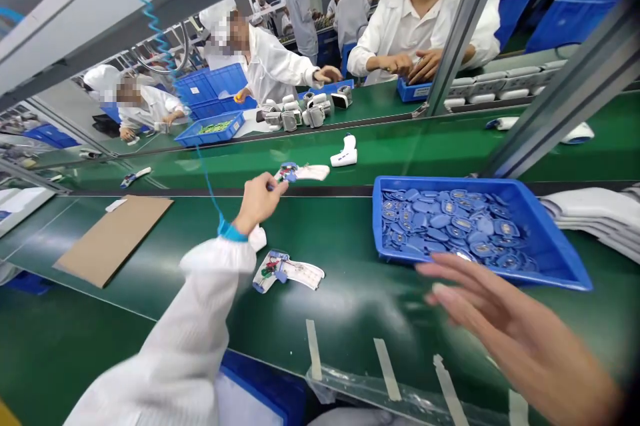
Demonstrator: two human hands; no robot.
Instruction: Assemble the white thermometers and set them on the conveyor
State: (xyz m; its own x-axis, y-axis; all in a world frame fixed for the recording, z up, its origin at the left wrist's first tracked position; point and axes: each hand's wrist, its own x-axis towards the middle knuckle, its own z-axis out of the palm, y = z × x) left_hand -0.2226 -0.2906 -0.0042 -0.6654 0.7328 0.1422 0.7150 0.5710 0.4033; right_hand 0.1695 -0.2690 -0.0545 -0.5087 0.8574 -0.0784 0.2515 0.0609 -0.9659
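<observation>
My left hand (257,205), with a blue band at the wrist, is over the near edge of the belt. Its thumb and fingers pinch the near end of a white shell half with wires (305,173), which looks like an open handheld thermometer. Below that hand lies a similar open shell half (290,271) with coloured wires and a blue part. A small white piece (257,238) is partly hidden by my left wrist. My right hand (500,319), blurred with fingers stretched out and apart, hovers by the near rim of a blue tray (560,249) of blue oval parts (450,219).
On the green belt (420,146) lie a white shell (345,151) and another shell piece (135,177). A cardboard sheet (115,239) lies left; stacked white shells (600,213) sit right. Metal posts (550,93) rise beyond the tray. Several co-workers (280,59) sit across the belt.
</observation>
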